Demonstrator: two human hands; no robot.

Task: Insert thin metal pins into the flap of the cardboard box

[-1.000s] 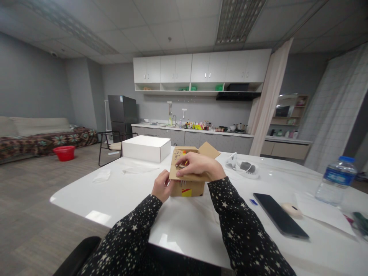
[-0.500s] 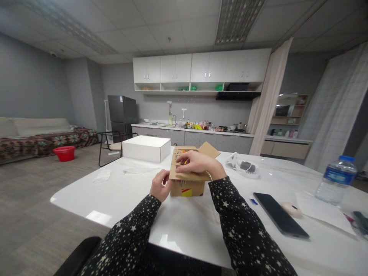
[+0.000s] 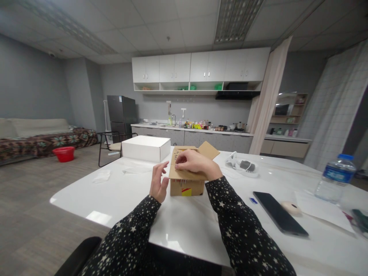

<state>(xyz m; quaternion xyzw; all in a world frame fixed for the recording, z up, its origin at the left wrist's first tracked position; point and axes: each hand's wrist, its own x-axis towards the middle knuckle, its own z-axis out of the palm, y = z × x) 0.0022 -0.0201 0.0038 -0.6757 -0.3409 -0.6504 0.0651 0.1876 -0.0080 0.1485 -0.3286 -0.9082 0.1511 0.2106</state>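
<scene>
Right hand [image 3: 193, 162] on the flap [image 3: 186, 175] of a cardboard box [image 3: 176, 188]

Nearest, at the bottom of the frame, two black sleeves [image 3: 122, 235] patterned with pale stars reach up across a white table [image 3: 184, 226]. In the lower right a dark phone [image 3: 280, 212] lies flat, with a small blue item [image 3: 253, 200] just left of it. A clear bottle [image 3: 335, 178] with a blue cap stands upright at the right edge.

The cardboard box sits just below the frame's centre. Left of it, the left hand [image 3: 158, 182] is raised, fingers spread, just beside the flap's left edge. The right hand's fingers bend down together onto the flap; whether they pinch anything, I cannot tell. Beyond them the flap bears small specks [image 3: 177, 153], too blurred to name.

Farther back, a closed white box [image 3: 146, 148] rests left of centre and a white device [image 3: 244, 168] with a grey part right of centre. A red tub [image 3: 63, 154] is on the floor at left; white cupboards [image 3: 201, 67] hang across the upper middle
</scene>
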